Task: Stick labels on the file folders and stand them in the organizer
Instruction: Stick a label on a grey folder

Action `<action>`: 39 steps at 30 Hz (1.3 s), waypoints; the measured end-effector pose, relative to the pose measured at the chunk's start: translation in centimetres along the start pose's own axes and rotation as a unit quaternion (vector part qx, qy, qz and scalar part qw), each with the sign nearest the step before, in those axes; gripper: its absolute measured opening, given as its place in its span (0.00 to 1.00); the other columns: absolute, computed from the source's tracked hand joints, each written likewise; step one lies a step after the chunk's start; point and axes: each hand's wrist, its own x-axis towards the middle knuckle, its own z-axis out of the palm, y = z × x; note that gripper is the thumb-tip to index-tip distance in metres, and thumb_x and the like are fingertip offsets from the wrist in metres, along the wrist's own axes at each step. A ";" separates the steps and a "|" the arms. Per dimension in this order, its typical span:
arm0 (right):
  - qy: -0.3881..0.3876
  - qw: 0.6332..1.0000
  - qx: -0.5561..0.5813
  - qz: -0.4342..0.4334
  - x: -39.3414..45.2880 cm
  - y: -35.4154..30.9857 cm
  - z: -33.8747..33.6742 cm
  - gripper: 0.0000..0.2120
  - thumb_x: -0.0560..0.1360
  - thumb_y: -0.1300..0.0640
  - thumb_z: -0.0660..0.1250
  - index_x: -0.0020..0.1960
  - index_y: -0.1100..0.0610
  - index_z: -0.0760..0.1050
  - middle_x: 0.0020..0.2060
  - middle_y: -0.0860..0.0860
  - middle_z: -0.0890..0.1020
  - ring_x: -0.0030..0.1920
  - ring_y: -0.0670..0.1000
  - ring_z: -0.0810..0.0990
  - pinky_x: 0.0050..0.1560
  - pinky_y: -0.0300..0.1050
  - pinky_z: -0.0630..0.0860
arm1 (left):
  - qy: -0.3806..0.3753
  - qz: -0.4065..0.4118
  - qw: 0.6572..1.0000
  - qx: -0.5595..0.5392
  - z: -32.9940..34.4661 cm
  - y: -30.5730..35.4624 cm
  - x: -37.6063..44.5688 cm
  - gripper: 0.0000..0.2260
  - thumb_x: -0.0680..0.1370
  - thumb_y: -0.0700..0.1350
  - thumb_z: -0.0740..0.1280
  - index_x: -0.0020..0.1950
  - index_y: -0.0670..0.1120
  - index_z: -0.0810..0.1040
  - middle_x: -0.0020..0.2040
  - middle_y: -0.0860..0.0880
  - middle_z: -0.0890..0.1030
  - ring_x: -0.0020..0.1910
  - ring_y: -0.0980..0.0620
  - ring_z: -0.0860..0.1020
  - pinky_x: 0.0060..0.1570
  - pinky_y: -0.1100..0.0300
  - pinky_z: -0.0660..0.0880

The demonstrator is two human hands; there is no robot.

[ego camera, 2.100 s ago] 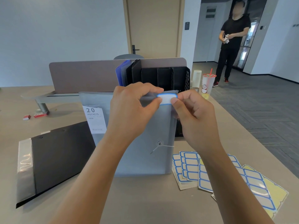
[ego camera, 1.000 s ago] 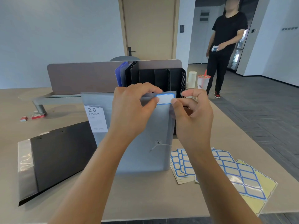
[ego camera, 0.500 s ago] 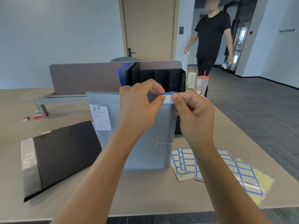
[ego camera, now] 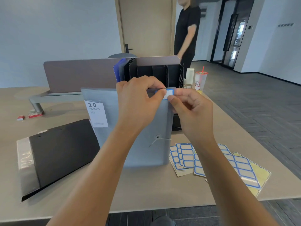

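A grey file folder [ego camera: 110, 141] stands upright on the table, with a white "20 POCKETS" tag on its front. My left hand [ego camera: 138, 103] grips the folder's top edge near its right corner. A white label with a blue border [ego camera: 168, 94] sits at that top right corner, and my right hand [ego camera: 190, 110] pinches that corner with thumb and fingers on the label. Behind the folder stands a black mesh organizer [ego camera: 174, 75] with blue and dark folders [ego camera: 120, 70] upright at its left end. A black folder [ego camera: 61, 150] lies flat at the left.
Sheets of blue-bordered labels [ego camera: 185, 157] and a yellow backing sheet [ego camera: 259, 175] lie on the table at the right. A drink cup [ego camera: 200, 82] with a red straw stands beside the organizer. A grey divider panel [ego camera: 81, 74] runs behind. A person in black [ego camera: 187, 33] stands by the door.
My right hand came off the label for a moment, then closed back on the folder's top right corner over the label. The person in black walked closer, toward the door.
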 end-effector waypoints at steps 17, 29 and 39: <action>0.024 0.998 -0.046 -0.035 -0.6 0.1 0.3 0.07 0.83 0.57 0.68 0.48 0.56 0.82 0.37 0.44 0.83 0.40 0.50 0.82 0.47 0.60 0.82 | -0.048 0.047 0.998 0.020 -1.5 -1.2 -0.4 0.08 0.75 0.46 0.71 0.53 0.51 0.85 0.46 0.56 0.84 0.47 0.54 0.80 0.55 0.44 0.75; 0.012 1.000 0.008 -0.017 -1.0 -0.4 1.0 0.02 0.80 0.60 0.73 0.49 0.56 0.84 0.39 0.44 0.85 0.38 0.43 0.81 0.44 0.38 0.76 | -0.047 0.069 0.996 0.014 -1.9 -1.6 -0.7 0.07 0.75 0.43 0.70 0.51 0.51 0.84 0.45 0.57 0.84 0.46 0.55 0.81 0.53 0.43 0.76; -0.053 0.994 0.045 0.087 -3.8 1.5 1.4 0.04 0.80 0.59 0.73 0.49 0.59 0.81 0.38 0.51 0.84 0.39 0.46 0.79 0.46 0.51 0.79 | 0.045 0.076 0.986 0.143 -3.9 -3.6 -3.8 0.30 0.77 0.49 0.72 0.78 0.45 0.68 0.79 0.47 0.66 0.82 0.46 0.55 0.80 0.43 0.47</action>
